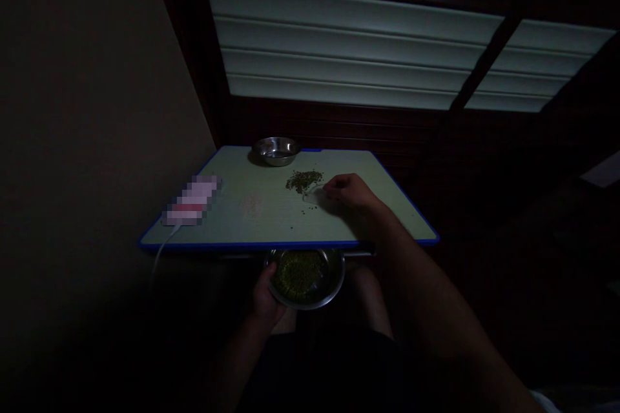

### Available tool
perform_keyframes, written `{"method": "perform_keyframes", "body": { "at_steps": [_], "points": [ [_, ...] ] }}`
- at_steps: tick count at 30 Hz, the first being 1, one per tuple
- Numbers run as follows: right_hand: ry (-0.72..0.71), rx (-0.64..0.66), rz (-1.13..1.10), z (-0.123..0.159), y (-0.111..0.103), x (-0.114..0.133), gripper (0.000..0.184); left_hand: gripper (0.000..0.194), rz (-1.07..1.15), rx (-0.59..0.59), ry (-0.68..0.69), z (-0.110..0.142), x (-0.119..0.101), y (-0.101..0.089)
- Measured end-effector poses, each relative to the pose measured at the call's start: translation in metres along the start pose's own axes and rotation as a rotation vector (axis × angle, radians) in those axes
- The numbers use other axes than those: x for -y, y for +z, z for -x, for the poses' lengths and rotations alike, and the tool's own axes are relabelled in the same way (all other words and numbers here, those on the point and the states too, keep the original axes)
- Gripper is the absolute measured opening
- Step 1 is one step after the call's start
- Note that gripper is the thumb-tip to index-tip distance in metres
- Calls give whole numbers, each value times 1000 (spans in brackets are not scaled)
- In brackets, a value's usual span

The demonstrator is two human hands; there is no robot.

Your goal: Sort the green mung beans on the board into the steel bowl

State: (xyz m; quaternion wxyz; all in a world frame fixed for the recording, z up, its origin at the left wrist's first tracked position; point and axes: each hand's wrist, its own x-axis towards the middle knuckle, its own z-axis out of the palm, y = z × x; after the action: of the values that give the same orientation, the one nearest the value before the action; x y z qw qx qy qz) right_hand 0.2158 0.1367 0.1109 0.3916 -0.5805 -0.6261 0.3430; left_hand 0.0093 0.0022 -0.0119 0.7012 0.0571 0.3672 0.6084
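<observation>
My left hand (267, 297) grips the rim of a metal bowl (334, 293), thumb on the edge, just below the table's front edge. Small green grains, which look like mung beans (300, 271), cover much of its bottom. Over the table, my right hand (349, 190) pinches a small see-through piece (314, 193), thin and pale; the dim light hides its exact kind. Its far end touches the near side of a loose pile of dark green beans (303, 181). A few single beans lie scattered in front of that pile.
The light-topped table (281, 226) has a blue rim. A second metal bowl (277, 151) stands at its back edge. Left of the middle lies a faint patch of pale grains (250, 205). A blurred-out phone (194, 200) with a white cable (162, 248) rests at the left.
</observation>
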Motion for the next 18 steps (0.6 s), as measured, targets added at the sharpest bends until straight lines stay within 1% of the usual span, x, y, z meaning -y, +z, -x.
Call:
{"method": "perform_keyframes", "body": {
  "at_steps": [3,7,13,18],
  "points": [
    [37,-2,29,2,-3,-7,20,22,11,27,13,-2,1,-2],
    [51,12,101,2,5,-7,17,23,21,37,8,-3,2,-4],
    [46,143,152,2,27,5,10,24,16,5,58,-2,1,-1],
    [-23,286,141,12,35,12,7,29,40,9,84,-2,1,0]
  ]
}}
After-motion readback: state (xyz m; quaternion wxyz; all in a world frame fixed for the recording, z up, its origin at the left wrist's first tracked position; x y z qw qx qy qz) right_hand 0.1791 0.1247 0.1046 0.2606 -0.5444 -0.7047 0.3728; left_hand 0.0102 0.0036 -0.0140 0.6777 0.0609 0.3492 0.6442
